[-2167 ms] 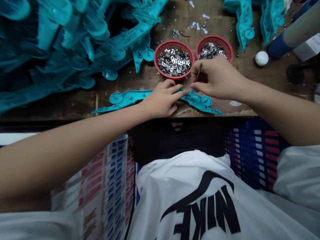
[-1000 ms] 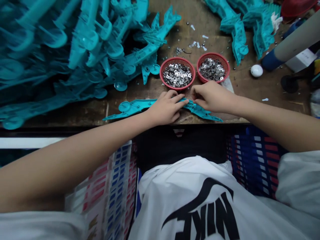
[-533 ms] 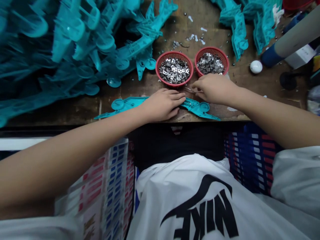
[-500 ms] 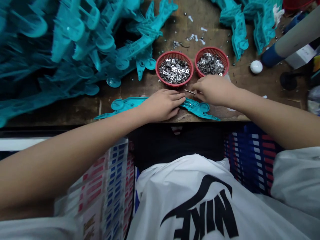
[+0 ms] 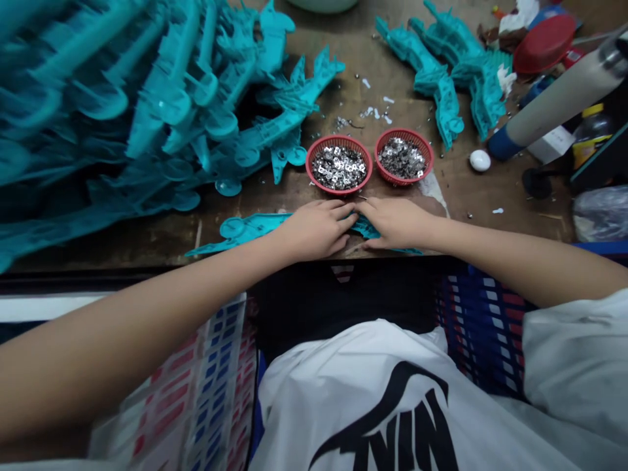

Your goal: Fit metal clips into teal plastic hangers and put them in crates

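Since the frame half a second ago, the right hand (image 5: 400, 222) has come down from just behind the turquoise strip (image 5: 250, 227) to lie over it, its fingertips now meeting those of the left hand (image 5: 314, 229), which keeps its place, and the whole view has tipped up to show more of the bench (image 5: 471, 196). The strip lies along the near edge of the bench, beneath both hands: its long end reaches out towards nine o'clock from where they meet, its short tip shows towards four o'clock, and a small stretch is visible between the fingers. Both hands are palm down with fingers extended over the strip; whether either grasps it cannot be told. A thin metal tip (image 5: 362, 197) shows at the right fingertips, its hold hidden. At eleven o'clock, just beyond the left hand, stands a red basket (image 5: 342, 191) of shiny metal pieces (image 5: 338, 168); a second red basket (image 5: 398, 181), similarly filled, stands between one and two. A heap of turquoise parts (image 5: 161, 104) rises at ten o'clock.
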Available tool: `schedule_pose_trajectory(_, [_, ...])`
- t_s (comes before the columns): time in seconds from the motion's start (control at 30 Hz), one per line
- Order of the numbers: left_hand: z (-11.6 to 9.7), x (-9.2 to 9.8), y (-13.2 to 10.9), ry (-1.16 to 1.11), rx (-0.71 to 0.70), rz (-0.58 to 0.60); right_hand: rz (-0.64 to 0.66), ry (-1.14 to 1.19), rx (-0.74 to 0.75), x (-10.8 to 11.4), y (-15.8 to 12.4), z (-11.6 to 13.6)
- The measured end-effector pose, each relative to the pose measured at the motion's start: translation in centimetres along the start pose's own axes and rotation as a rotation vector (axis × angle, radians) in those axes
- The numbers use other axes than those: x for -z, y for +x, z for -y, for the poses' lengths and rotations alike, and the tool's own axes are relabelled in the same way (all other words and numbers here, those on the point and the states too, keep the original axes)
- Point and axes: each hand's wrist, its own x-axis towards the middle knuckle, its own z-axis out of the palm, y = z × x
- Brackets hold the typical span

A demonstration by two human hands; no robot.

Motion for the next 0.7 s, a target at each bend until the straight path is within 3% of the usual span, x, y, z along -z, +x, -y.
schedule_pose_trajectory(0.1, [-1.6,2.7,-0.5,0.067,-0.015,-0.173,-0.039,0.120,0.014,0.5,0.5,-0.4])
schedule_pose_trajectory(0.17, [-3.5,5.2,-1.0,0.085,-0.100,-0.322,-0.085,0.221,0.084,2.2,-0.1,-1.4])
schedule_pose_trajectory(0.23, [-5.6,7.6,-1.6,0.078,-0.283,-0.438,-0.123,0.281,0.164,5.1,-2.2,-3.5])
schedule_pose_trajectory(0.3, [-7.5,8.9,-2.1,0.040,-0.489,-0.523,-0.150,0.280,0.157,8.6,-6.2,-6.5])
schedule_pose_trajectory(0.37, [-8.7,8.9,-2.4,-0.008,-0.627,-0.552,-0.210,0.278,0.010,12.1,-10.9,-10.2])
schedule_pose_trajectory(0.47, [-8.8,7.4,-2.1,-0.042,-0.655,-0.509,-0.407,0.266,-0.313,15.5,-15.4,-15.4])
schedule_pose_trajectory(0.53, [-8.0,6.1,-1.8,-0.048,-0.631,-0.469,-0.629,0.271,-0.579,15.9,-14.6,-17.7])
schedule_pose_trajectory(0.6, [-6.8,5.1,-1.5,-0.055,-0.612,-0.437,-0.808,0.285,-0.799,15.0,-10.9,-18.9])
schedule_pose_trajectory(0.7, [-5.2,4.2,-1.3,-0.046,-0.568,-0.411,-0.789,0.345,-1.007,12.6,-3.3,-20.0])
